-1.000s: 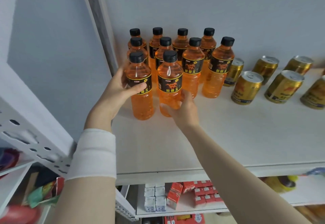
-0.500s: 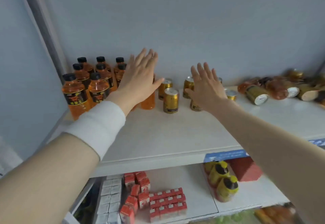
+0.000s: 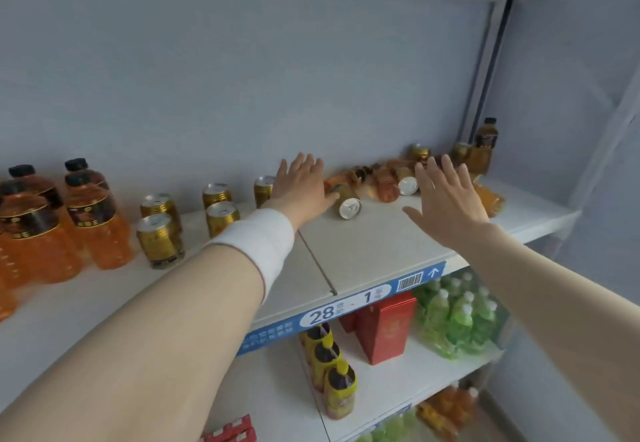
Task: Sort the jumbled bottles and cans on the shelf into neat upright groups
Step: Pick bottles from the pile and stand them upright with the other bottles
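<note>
both hands reach out over a flat, pale, matte shelf [image 3: 363, 254] with a thin seam running across its board. the left hand [image 3: 299, 187] has a white cloth band [image 3: 258, 245] round the wrist; its fingers are spread flat and it grips nothing, though its thumb side sits just beside, maybe touching, a gold can [image 3: 348, 202] that lies on its side with its round silver end facing out. the right hand [image 3: 446, 204] is also spread wide, palm down, empty, above the bare shelf in front of the jumble. that jumble [image 3: 384, 180] lies at the back right of the shelf: tipped clear plastic bottles of orange drink and toppled gold cans, blurred together, one can [image 3: 408, 185] showing its shiny round lid. past the right hand another orange bottle [image 3: 490, 200] lies on its side, and a darker bottle [image 3: 485, 147] with a black cap stands upright in the corner. on the left stand the sorted things: 5 gold cans [image 3: 159, 239] upright, smooth metal cylinders with silver tops, and further left a close group of orange bottles [image 3: 91, 219] with black caps and dark labels. a blue strip [image 3: 346, 310] printed 28 and 1 runs along the shelf's front edge. below it stand yellow-wrapped dark bottles [image 3: 327, 362], a red box [image 3: 386, 327] and green bottles [image 3: 457, 317] in clear wrap.
</note>
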Action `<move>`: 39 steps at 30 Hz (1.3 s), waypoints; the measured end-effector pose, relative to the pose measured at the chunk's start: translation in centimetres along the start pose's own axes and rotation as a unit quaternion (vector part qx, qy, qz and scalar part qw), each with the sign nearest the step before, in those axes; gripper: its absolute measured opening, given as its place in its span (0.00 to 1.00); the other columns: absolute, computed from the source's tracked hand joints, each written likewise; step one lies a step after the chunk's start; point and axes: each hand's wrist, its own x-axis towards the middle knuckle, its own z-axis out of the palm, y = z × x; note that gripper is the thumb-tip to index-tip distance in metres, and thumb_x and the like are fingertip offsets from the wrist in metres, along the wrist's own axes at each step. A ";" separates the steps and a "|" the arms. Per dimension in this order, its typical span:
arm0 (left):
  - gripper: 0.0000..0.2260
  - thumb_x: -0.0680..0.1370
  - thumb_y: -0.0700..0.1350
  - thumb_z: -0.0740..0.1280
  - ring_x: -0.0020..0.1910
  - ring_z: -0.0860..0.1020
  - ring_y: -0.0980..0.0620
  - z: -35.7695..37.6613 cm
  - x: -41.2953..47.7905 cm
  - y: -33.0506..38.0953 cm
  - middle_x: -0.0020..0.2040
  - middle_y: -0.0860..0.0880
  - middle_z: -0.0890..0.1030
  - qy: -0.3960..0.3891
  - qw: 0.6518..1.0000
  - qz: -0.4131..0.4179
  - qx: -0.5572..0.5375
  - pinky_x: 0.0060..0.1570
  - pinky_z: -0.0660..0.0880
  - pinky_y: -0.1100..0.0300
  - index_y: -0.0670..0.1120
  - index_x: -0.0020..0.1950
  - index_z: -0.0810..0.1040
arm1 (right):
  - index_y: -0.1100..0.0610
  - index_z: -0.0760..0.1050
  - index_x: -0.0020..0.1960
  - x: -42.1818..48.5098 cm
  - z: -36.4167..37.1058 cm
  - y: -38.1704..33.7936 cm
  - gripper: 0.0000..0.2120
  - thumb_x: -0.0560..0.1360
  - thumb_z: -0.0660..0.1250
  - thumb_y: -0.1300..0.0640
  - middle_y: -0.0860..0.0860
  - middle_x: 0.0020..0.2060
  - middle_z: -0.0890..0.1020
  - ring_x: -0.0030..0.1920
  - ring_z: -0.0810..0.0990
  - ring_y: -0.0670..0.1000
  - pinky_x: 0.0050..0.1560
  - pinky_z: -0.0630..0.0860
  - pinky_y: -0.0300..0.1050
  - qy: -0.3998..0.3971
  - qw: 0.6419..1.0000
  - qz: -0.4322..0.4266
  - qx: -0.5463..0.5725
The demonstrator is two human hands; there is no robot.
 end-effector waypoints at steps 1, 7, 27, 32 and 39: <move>0.32 0.79 0.58 0.55 0.77 0.48 0.46 0.5 1.6 1.4 0.78 0.45 0.51 -0.001 1.000 0.006 -0.004 0.75 0.46 0.47 0.42 0.76 0.50 | 0.59 0.44 0.76 0.8 0.6 1.5 0.35 0.78 0.53 0.41 0.57 0.76 0.49 0.76 0.44 0.59 0.74 0.43 0.56 -0.002 1.000 0.006 -0.002; 0.32 0.79 0.59 0.55 0.77 0.50 0.45 3.8 10.0 4.9 0.77 0.44 0.54 -0.002 0.999 0.005 -0.032 0.74 0.48 0.46 0.42 0.76 0.52 | 0.59 0.46 0.76 6.5 3.8 6.5 0.34 0.78 0.51 0.42 0.56 0.76 0.50 0.76 0.45 0.58 0.75 0.44 0.55 -0.011 1.000 0.015 -0.005; 0.22 0.77 0.56 0.61 0.59 0.75 0.40 14.1 27.9 4.5 0.61 0.41 0.76 -0.115 0.983 -0.135 -0.042 0.52 0.69 0.53 0.42 0.64 0.68 | 0.65 0.67 0.66 26.8 17.0 5.7 0.27 0.78 0.55 0.44 0.60 0.65 0.70 0.66 0.68 0.59 0.64 0.68 0.51 -0.153 0.976 -0.016 0.152; 0.23 0.76 0.56 0.63 0.60 0.75 0.41 15.4 29.2 4.4 0.62 0.41 0.76 -0.149 0.971 -0.172 -0.079 0.54 0.70 0.53 0.42 0.65 0.68 | 0.63 0.72 0.62 29.1 18.3 4.3 0.27 0.79 0.51 0.42 0.61 0.62 0.73 0.62 0.72 0.59 0.58 0.70 0.49 -0.165 0.977 -0.053 0.125; 0.26 0.73 0.58 0.67 0.56 0.78 0.42 17.0 30.9 3.7 0.59 0.42 0.79 -0.187 0.956 -0.154 -0.164 0.57 0.73 0.53 0.43 0.64 0.72 | 0.62 0.69 0.65 30.9 19.9 3.1 0.29 0.76 0.57 0.39 0.61 0.63 0.71 0.57 0.76 0.58 0.49 0.73 0.46 -0.174 0.971 -0.023 0.165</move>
